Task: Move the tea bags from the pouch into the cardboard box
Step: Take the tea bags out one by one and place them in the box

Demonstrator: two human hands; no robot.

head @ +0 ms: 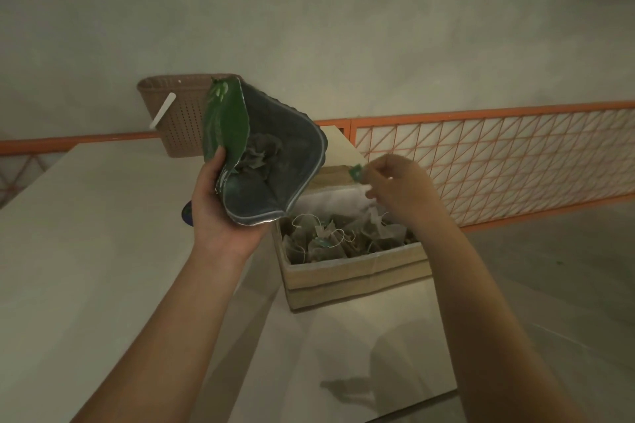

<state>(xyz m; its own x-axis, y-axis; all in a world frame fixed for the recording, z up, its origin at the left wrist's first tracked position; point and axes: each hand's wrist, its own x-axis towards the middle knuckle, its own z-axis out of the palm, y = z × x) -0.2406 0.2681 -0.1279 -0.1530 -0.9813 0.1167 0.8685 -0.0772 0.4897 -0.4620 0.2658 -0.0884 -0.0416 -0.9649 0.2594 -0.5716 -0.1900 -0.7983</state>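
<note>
Tea bag by its tag, hanging over the box.

My left hand [220, 213] has its grip curled round the lower part of the green foil pouch [261, 151], tilted with its open mouth towards me, a few crumpled tea bags [259, 156] showing deep inside. My right hand [398, 189] pinches the small green paper tag [356, 172] of one tea bag between fingertips; the bag itself seems to dangle below, just above the heap of tea bags [343, 237] already in the open brown cardboard box [357, 275] on the pale table [86, 251]. The box lies straight below my right grip, so I judge the drop is simply downward; the pouch mouth lies just to its left, nearer that hand for the following reach.
</note>
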